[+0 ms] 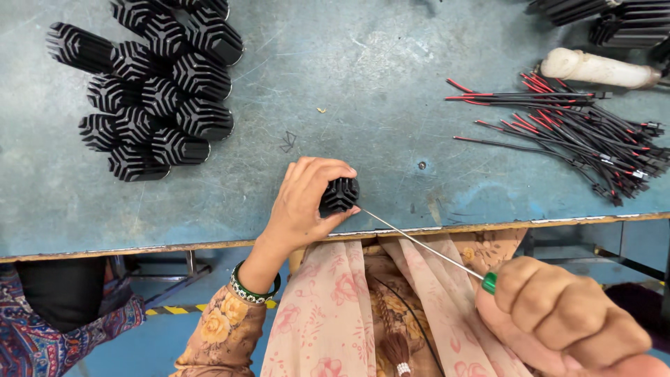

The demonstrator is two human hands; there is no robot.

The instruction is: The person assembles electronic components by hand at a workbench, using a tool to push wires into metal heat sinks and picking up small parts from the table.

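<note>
Head view looks straight down on a blue worktop (363, 84), with the person's lap and a flowered scarf (335, 307) below its near edge. The left hand (300, 206) wraps its grip around a black finned heatsink (339, 195), pressing it to the worktop right at the near edge; held this way, I judge, the part cannot turn or slide while a tool works on it. The right hand (565, 321) is closed in a fist around the green handle of a screwdriver (419, 244), whose long thin shaft slants up and left until its tip meets the lower right side of the heatsink; the low angle suggests the tip goes in from the side rather than from above. More heatsinks (157, 91) of the same kind lie packed together at the far left, well apart from the hands, likely a stock pile. A bundle of red and black wires (579, 132) lies at the right, with a white tube (593, 68) just beyond it and more finned parts (614, 17) in the top right corner.
</note>
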